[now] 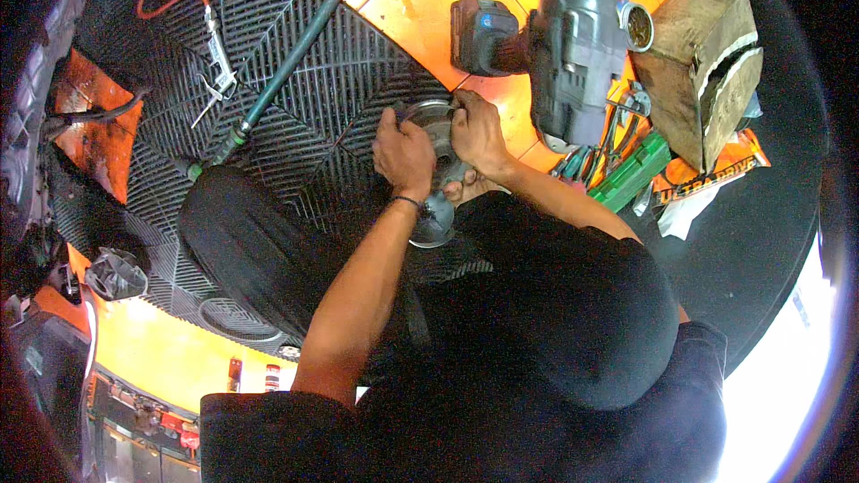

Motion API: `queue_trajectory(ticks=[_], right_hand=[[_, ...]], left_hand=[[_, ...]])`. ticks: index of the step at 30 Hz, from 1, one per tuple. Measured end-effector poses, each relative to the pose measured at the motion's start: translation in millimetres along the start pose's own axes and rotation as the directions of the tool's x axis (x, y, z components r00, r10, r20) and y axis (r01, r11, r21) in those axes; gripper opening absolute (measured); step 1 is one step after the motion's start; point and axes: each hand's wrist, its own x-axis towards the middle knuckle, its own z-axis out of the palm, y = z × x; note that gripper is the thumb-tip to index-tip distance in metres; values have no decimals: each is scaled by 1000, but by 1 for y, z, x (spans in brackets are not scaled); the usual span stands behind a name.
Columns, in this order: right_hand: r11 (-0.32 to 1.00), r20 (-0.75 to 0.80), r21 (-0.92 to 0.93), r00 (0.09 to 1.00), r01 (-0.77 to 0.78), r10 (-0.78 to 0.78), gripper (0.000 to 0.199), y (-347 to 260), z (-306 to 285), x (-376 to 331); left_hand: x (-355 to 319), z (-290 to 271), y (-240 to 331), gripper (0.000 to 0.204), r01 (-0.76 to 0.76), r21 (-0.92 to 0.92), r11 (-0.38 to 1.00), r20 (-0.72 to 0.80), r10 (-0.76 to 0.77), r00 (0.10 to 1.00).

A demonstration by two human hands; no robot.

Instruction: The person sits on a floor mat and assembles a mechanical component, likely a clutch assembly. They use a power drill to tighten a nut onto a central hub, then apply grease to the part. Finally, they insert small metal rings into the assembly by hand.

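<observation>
Hands meet on a round metal disc (pixel 436 130), a grey part like a hub or flange, held low over the dark grid floor (pixel 295 80) just ahead of the person's knees. The left hand (pixel 404 154) grips the disc's near-left rim with fingers curled shut around the edge, knuckles up; a dark band sits on that wrist. The right hand (pixel 477 132) covers the disc's right side, fingers bent down onto its face and rim, so the two hands brace it from opposite sides, likely to keep it from turning or slipping. Exactly how the right fingertips sit on the far rim I cannot tell.

Below the disc, nearer the body, a second shiny round part (pixel 435 217) shows between the forearms, partly hidden.

Right of the disc, on the orange floor panel (pixel 420 0), lies a large grey motor-like unit (pixel 577 45) with a cordless tool (pixel 485 36) against its left end, within easy reach. Beyond that unit stands a worn wooden block (pixel 702 58). Between the unit and the disc's right lie green-handled tools (pixel 631 174).

Left of the disc, a green hose (pixel 295 54) runs diagonally across the grid, and farther left an air blow gun (pixel 219 63) on an orange coiled line (pixel 157 0) lies flat, well apart from the hands.
</observation>
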Motion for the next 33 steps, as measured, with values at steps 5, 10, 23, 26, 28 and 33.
queue_trajectory(ticks=[5, 10, 23, 26, 28, 33], right_hand=[[999, -81, -19, 995, 49, -51, 23, 5, 2, -5], [993, -55, 50, 993, 107, -104, 20, 12, 3, -6], [995, 0, 98, 1000, -23, 23, 21, 5, 0, -6], [993, 78, 47, 992, -107, 103, 21, -5, -6, -9], [995, 99, 37, 991, -90, 86, 20, 4, -1, -9], [914, -152, -65, 902, 400, -405, 19, 20, 12, -24]], left_hand=[[18, -9, 7, 41, -150, 170, 974, 244, 106, 964], [26, -9, 42, 36, -414, 149, 898, 312, 355, 881], [24, -5, 43, 51, -467, 242, 851, 390, 355, 850], [26, -5, 42, 46, -450, 242, 859, 391, 339, 856], [25, -4, 42, 45, -475, 245, 845, 378, 367, 850], [29, -2, 44, 47, -446, 247, 860, 439, 311, 843]])
